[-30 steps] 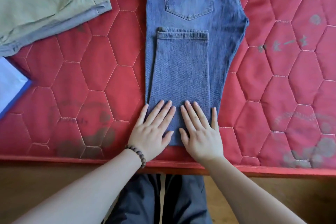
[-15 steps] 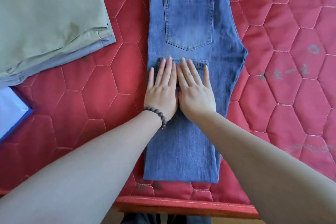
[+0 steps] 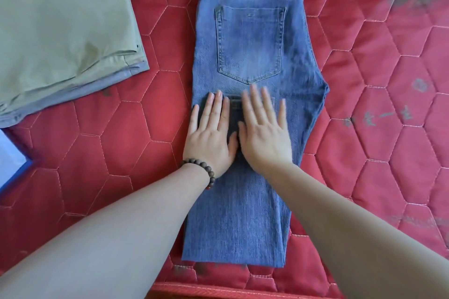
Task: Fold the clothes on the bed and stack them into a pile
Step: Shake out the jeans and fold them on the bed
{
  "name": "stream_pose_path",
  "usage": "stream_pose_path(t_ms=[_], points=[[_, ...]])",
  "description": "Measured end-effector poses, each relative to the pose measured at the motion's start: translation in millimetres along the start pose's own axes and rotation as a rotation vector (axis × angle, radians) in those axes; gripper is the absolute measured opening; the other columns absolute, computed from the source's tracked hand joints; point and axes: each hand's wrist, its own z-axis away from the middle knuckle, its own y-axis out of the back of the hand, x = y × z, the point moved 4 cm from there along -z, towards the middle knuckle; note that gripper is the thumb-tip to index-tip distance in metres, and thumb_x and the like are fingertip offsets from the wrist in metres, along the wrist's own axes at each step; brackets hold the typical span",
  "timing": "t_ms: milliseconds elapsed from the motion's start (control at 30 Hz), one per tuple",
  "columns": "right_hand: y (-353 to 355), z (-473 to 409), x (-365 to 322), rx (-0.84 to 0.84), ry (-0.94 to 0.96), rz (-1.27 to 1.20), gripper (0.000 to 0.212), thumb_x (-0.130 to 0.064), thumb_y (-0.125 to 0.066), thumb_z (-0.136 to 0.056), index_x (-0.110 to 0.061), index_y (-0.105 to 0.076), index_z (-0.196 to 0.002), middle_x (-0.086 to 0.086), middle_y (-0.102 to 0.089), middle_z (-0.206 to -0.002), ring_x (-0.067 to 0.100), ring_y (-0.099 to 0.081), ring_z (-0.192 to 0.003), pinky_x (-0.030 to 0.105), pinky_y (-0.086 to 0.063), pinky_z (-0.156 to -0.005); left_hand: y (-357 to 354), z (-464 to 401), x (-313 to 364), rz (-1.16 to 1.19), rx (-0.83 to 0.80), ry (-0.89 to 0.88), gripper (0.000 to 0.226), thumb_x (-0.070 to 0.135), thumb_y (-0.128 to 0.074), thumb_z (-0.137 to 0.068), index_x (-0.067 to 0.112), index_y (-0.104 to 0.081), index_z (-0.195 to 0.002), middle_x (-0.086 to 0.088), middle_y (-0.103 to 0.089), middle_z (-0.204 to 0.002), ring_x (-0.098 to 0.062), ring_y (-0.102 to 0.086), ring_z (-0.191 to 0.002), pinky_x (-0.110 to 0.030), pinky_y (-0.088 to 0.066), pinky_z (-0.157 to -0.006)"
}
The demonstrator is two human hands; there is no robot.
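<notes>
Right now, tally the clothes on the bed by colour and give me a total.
Blue denim: 1, the jeans, with both hands flat on the folded-up leg.
Olive green: 1, the folded garment on top of the pile at the left.
Grey-blue: 1, the folded garment showing under the green one.
Total: 3 that I can tell apart; the pile may hide more.

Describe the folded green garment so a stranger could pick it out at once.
Start at the red quilted mattress with its hexagon stitching. Left of the blue jeans lying down its middle, near the far left corner, sits the green garment. It is the only pale olive piece, folded flat on top of a grey one.
</notes>
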Motion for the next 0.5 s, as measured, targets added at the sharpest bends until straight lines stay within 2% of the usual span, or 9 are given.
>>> stream_pose_path(t_ms=[67, 200, 267, 367, 433, 500], points=[[0, -4, 6, -0.047, 0.085, 0.010, 0.059, -0.041, -0.030, -0.100, -0.023, -0.017, -0.154, -0.005, -0.013, -0.162, 0.018, -0.005, -0.150, 0.048, 0.003, -0.120, 0, 0, 0, -0.010, -0.003, 0.002, 0.071, 0.040, -0.029, -0.093, 0.007, -0.017, -0.154, -0.011, -0.011, -0.162, -0.024, -0.006, -0.150, -0.048, -0.008, -0.121], [11, -1, 74, -0.043, -0.162, 0.040, 0.062, -0.049, -0.025, -0.100, -0.023, -0.011, -0.155, -0.006, -0.008, -0.163, 0.012, -0.003, -0.150, 0.049, 0.004, -0.120, 0, 0, 0, -0.018, -0.006, 0.003, 0.072, 0.041, -0.030, -0.094, 0.007, -0.012, -0.155, -0.011, -0.007, -0.163, -0.024, -0.004, -0.151, -0.048, -0.008, -0.121], [20, -4, 89, -0.022, -0.187, 0.123, 0.065, -0.049, -0.022, -0.101, -0.015, -0.013, -0.155, -0.001, -0.007, -0.163, 0.013, -0.001, -0.150, 0.050, 0.007, -0.119, -1, 0, 0, -0.025, -0.003, 0.005, 0.072, 0.041, -0.029, -0.094, 0.007, -0.011, -0.155, -0.010, -0.006, -0.163, -0.023, -0.003, -0.151, -0.048, -0.008, -0.121], [29, -21, 64, 0.048, -0.053, 0.068, 0.068, -0.050, -0.022, -0.099, -0.007, -0.023, -0.152, 0.006, -0.012, -0.162, 0.018, -0.006, -0.150, 0.046, 0.006, -0.120, -1, 0, 0, -0.031, -0.004, 0.004, 0.072, 0.041, -0.030, -0.094, 0.006, -0.013, -0.154, -0.011, -0.007, -0.163, -0.024, -0.004, -0.151, -0.049, -0.009, -0.121], [22, -28, 52, -0.040, 0.056, 0.010, 0.073, -0.057, -0.017, -0.096, -0.012, -0.017, -0.154, 0.003, -0.008, -0.162, 0.015, -0.002, -0.150, 0.041, 0.005, -0.121, -1, 0, 0, -0.035, 0.002, 0.001, 0.073, 0.041, -0.030, -0.093, 0.006, -0.013, -0.154, -0.011, -0.008, -0.162, -0.024, -0.004, -0.151, -0.049, -0.009, -0.121], [18, -29, 69, -0.111, 0.069, 0.062, 0.078, -0.063, -0.012, -0.094, -0.016, -0.007, -0.155, 0.000, -0.002, -0.163, 0.012, 0.002, -0.149, 0.038, 0.006, -0.121, -3, 0, 0, -0.034, 0.001, 0.000, 0.073, 0.041, -0.029, -0.092, 0.006, -0.013, -0.154, -0.011, -0.008, -0.162, -0.023, -0.004, -0.151, -0.049, -0.010, -0.121]])
